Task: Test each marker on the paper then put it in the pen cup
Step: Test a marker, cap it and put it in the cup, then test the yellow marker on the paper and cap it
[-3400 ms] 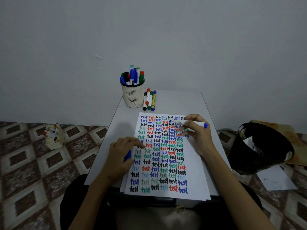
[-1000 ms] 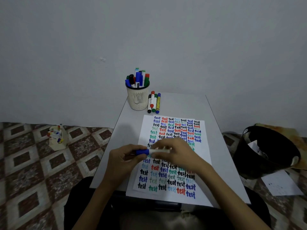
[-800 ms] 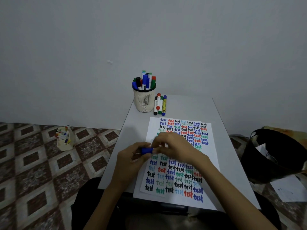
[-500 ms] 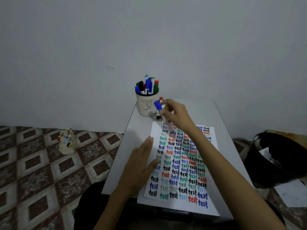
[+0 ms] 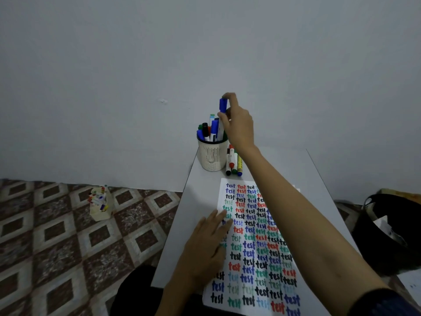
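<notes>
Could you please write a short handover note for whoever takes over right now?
Right hand pinches the blue-capped marker upright over the pen cup, not yet released. Left hand lies flat on the left edge of the paper. Several other markers stand in the cup; the paper is covered in "test" words. Remaining: drop this marker, then test the loose markers lying beside the cup.

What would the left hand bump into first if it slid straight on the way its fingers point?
Probably the loose markers lying beside the pen cup. The left hand lies flat on the paper, fingers aimed up the sheet; exact line is hard to judge.
</notes>
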`<state>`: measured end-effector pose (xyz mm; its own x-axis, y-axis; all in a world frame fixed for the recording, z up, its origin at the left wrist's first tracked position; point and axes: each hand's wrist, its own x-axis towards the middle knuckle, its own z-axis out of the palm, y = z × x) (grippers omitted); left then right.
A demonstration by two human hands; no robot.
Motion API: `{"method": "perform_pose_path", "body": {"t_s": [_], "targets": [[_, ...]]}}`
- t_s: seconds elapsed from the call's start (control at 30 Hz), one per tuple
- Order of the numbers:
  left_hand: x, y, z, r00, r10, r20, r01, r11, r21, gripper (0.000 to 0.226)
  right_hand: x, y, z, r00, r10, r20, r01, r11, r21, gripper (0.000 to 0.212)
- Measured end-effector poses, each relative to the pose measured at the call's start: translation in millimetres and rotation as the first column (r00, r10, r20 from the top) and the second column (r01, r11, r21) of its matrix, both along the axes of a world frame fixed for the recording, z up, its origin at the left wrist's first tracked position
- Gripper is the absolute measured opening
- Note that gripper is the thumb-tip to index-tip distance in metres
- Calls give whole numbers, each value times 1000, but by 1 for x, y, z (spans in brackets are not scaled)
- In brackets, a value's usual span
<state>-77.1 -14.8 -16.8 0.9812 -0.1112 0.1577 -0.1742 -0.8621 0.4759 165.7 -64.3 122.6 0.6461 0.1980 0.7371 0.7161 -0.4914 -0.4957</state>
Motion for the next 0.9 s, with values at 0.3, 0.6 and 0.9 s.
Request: {"method": "perform_pose_path", "body": {"t_s": [0.3,0.6,0.9], "targets": [[4,2,-10,1000,6,2,-6,997,75,74,20,-22,-46,998,-57,-38,57,998,-11,26],[4,2,-10,1000,17,25,-18,999,43,75,21,-76,-106,765,-160,-624,-120,916,-383,42],[5,2,-13,998,43,54,-47,997,61,74,8,-75,-112,874,-219,-433,-98,794,-600,63]]}}
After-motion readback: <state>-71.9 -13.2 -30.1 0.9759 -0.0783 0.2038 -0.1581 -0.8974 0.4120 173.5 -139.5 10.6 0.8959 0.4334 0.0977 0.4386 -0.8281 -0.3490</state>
